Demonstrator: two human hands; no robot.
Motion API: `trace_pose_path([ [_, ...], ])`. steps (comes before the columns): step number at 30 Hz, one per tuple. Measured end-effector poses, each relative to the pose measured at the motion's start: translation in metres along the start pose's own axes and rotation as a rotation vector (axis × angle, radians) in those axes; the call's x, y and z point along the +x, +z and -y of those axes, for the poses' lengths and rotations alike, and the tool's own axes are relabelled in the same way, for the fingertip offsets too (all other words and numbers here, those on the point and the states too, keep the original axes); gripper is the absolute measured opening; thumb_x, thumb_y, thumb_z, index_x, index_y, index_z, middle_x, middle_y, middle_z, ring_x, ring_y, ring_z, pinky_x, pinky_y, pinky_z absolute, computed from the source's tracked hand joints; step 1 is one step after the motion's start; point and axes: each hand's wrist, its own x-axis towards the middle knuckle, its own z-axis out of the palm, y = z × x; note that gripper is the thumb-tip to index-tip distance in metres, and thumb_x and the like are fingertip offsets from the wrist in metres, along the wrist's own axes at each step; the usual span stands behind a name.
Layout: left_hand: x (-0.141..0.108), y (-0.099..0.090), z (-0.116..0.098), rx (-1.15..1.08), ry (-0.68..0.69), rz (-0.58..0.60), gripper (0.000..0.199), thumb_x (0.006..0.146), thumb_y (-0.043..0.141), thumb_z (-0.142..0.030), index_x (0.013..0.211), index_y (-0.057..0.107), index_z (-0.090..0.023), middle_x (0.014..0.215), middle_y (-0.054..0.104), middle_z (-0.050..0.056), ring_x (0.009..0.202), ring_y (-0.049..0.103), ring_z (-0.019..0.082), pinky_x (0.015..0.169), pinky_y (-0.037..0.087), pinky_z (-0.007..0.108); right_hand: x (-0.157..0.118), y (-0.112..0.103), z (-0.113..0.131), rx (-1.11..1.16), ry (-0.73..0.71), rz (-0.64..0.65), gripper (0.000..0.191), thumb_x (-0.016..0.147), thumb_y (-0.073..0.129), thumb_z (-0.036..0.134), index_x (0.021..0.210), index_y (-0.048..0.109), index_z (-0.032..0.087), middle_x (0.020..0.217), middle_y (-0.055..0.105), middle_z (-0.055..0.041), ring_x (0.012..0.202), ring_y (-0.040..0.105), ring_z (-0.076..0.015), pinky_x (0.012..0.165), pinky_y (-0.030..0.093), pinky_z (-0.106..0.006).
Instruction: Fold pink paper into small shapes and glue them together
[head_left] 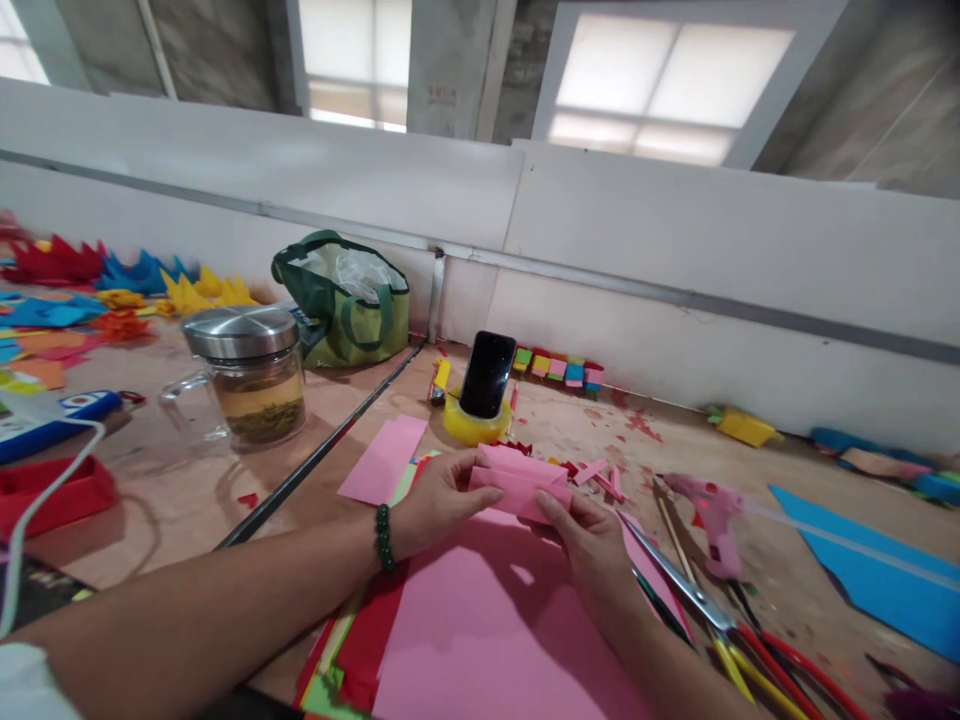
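A folded pink paper piece (521,483) is held up between both hands, its folded flap facing the camera. My left hand (442,498), with a green bead bracelet (385,538) at the wrist, pinches its left end. The right end is pinched by my right hand (589,535), thumb on the near face. Below them lies a large pink sheet (487,620) on a stack of red, green and yellow paper. A smaller pink sheet (386,460) rests left of my left hand, and pink strips (604,478) lie behind my right hand.
Scissors (701,600) and a pink glue gun (712,520) lie at the right, near blue paper (885,570). A phone (487,375) leans on a yellow tape roll (472,420). A glass tea mug (255,390) and green bag (360,320) stand at the left.
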Motion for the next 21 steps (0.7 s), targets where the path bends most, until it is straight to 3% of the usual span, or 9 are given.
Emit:
trace_pose_path([
  [1, 0.000, 0.001, 0.000, -0.037, 0.001, -0.039, 0.027, 0.068, 0.075, -0.029, 0.084, 0.059, -0.015, 0.074, 0.060, -0.001, 0.067, 0.054, 0.012, 0.061, 0.041, 0.021, 0.001, 0.000, -0.001, -0.015, -0.012, -0.008, 0.031, 0.061, 0.083, 0.044, 0.074, 0.077, 0.017, 0.070, 0.072, -0.0054, 0.064, 0.065, -0.0176, 0.060, 0.054, -0.028],
  [4, 0.000, 0.003, -0.002, -0.184, -0.066, -0.103, 0.069, 0.065, 0.080, -0.030, 0.124, 0.046, -0.018, 0.083, 0.065, 0.001, 0.074, 0.060, 0.015, 0.064, 0.045, 0.022, 0.001, 0.001, -0.002, -0.079, -0.062, -0.004, 0.028, 0.063, 0.081, 0.044, 0.065, 0.074, 0.017, 0.063, 0.068, -0.0031, 0.061, 0.060, -0.0157, 0.061, 0.052, -0.029],
  [6, 0.000, 0.003, -0.003, -0.283, -0.168, -0.069, 0.081, 0.063, 0.081, -0.034, 0.132, 0.042, -0.017, 0.084, 0.067, 0.003, 0.074, 0.063, 0.016, 0.065, 0.047, 0.024, 0.001, 0.000, -0.003, -0.141, -0.099, 0.004, 0.029, 0.066, 0.079, 0.043, 0.061, 0.070, 0.016, 0.060, 0.064, -0.0016, 0.059, 0.056, -0.0145, 0.061, 0.050, -0.028],
  [10, 0.001, 0.002, -0.001, -0.317, -0.330, 0.056, 0.046, 0.065, 0.079, -0.041, 0.097, 0.068, -0.010, 0.080, 0.069, 0.006, 0.066, 0.061, 0.014, 0.061, 0.045, 0.022, 0.001, -0.003, -0.006, -0.261, -0.166, 0.001, 0.032, 0.071, 0.075, 0.044, 0.060, 0.065, 0.015, 0.058, 0.059, -0.0005, 0.059, 0.050, -0.0132, 0.059, 0.045, -0.027],
  [13, 0.000, 0.001, 0.001, -0.275, -0.333, 0.060, 0.033, 0.068, 0.077, -0.040, 0.081, 0.071, -0.011, 0.073, 0.067, 0.003, 0.062, 0.057, 0.010, 0.059, 0.044, 0.021, 0.000, -0.002, -0.005, -0.292, -0.204, 0.008, 0.031, 0.072, 0.074, 0.042, 0.062, 0.061, 0.016, 0.060, 0.056, 0.0010, 0.059, 0.049, -0.0123, 0.059, 0.044, -0.026],
  [17, 0.000, 0.000, 0.003, -0.229, -0.324, 0.018, 0.030, 0.067, 0.078, -0.039, 0.078, 0.071, -0.012, 0.069, 0.063, 0.001, 0.062, 0.055, 0.010, 0.061, 0.045, 0.021, -0.001, 0.003, 0.000, -0.103, -0.206, -0.051, 0.036, 0.063, 0.082, 0.037, 0.082, 0.056, 0.020, 0.070, 0.061, 0.0029, 0.062, 0.056, -0.0122, 0.057, 0.047, -0.023],
  [21, 0.002, -0.001, 0.001, -0.225, -0.328, 0.002, 0.033, 0.063, 0.081, -0.038, 0.080, 0.071, -0.012, 0.068, 0.063, 0.000, 0.063, 0.055, 0.010, 0.062, 0.046, 0.022, -0.003, 0.007, 0.005, 0.013, -0.037, -0.047, 0.058, 0.061, 0.083, 0.041, 0.108, 0.055, 0.022, 0.076, 0.069, -0.0001, 0.065, 0.065, -0.0160, 0.056, 0.052, -0.025],
])
